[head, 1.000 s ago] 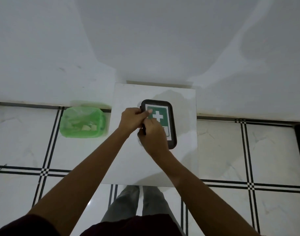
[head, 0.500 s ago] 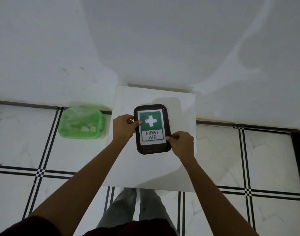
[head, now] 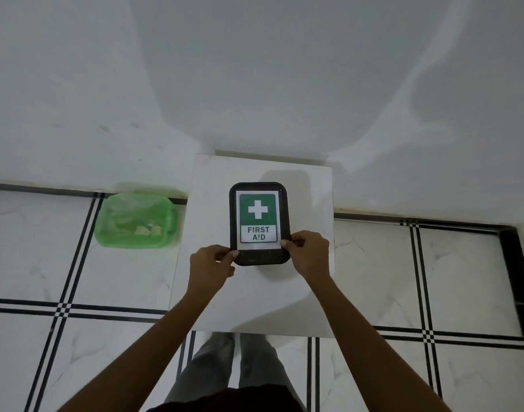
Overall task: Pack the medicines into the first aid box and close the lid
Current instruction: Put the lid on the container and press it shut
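A dark first aid box (head: pixel 259 258) with a green and white "FIRST AID" label on its lid lies flat on a white square table (head: pixel 254 298), lid down. My left hand (head: pixel 210 264) pinches the box's near left corner. My right hand (head: pixel 308 254) grips the near right corner. No loose medicines show on the table, and the lid hides the box's contents.
A green translucent plastic container (head: pixel 135 221) holding pale packets sits on the tiled floor to the left of the table, against the white wall. My legs (head: pixel 225 364) stand at the table's near edge.
The box turned from slanted to square with the table. Both hands slid from its left side and middle to its two near corners.
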{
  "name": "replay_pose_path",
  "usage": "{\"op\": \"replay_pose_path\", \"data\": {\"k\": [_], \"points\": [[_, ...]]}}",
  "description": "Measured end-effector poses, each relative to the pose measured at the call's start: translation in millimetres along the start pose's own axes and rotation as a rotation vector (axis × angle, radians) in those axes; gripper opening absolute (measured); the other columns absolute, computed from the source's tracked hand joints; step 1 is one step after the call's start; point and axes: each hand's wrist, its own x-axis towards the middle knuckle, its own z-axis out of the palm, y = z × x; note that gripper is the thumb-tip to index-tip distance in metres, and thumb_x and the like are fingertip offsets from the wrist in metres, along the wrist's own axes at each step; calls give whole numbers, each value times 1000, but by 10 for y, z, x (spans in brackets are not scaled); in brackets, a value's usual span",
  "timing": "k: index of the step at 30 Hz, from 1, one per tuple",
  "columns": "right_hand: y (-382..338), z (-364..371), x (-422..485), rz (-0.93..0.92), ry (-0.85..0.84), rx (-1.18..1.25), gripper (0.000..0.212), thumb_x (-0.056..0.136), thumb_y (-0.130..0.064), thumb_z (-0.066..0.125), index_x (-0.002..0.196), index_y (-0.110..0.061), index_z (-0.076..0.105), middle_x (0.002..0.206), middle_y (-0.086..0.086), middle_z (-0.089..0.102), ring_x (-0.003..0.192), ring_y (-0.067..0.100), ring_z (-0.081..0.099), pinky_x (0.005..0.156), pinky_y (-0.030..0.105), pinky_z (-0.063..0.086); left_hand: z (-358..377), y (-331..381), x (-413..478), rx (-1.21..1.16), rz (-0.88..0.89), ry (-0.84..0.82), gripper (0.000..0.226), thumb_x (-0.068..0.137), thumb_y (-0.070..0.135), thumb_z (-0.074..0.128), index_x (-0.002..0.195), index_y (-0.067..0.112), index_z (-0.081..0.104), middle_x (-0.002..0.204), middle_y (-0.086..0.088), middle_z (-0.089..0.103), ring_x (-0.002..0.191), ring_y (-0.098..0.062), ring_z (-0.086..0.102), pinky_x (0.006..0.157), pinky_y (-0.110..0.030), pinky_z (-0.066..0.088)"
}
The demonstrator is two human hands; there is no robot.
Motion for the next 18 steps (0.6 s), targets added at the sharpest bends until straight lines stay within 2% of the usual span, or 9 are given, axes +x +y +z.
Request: {"op": "replay_pose_path", "data": {"k": [3,7,13,18], "points": [[36,-24,18,11,-101,14,32,77,-22,77,102,-3,71,98,14,74,85,27,69,86,32,55,26,-26,23,-163,-141,14,15,82,21,71,86,7,74,73,-11,74,67,-24,74,81,-40,59],[30,-70,43,102,-124,117,32,73,-17,81,100,-1,71,98,17,73,84,30,71,82,43,60,28,-2,51,-377,-268,32,18,78,13,75,91,0,73,78,-15,73,68,-25,74,79,-38,60],[21,31,35,93,-20,61,23,71,-22,82,83,-4,74,79,13,73,68,28,70,74,44,61,73,32,4,-272,-165,120,14,82,15,71,90,3,72,75,-13,73,65,-22,73,74,-32,60],[32,4,51,124,-30,137,20,72,-17,82,80,-2,73,78,14,71,70,30,70,72,45,61,72,39,67,-328,-258,68,10,82,12,71,87,4,70,73,-11,71,63,-20,72,67,-26,60]]}}
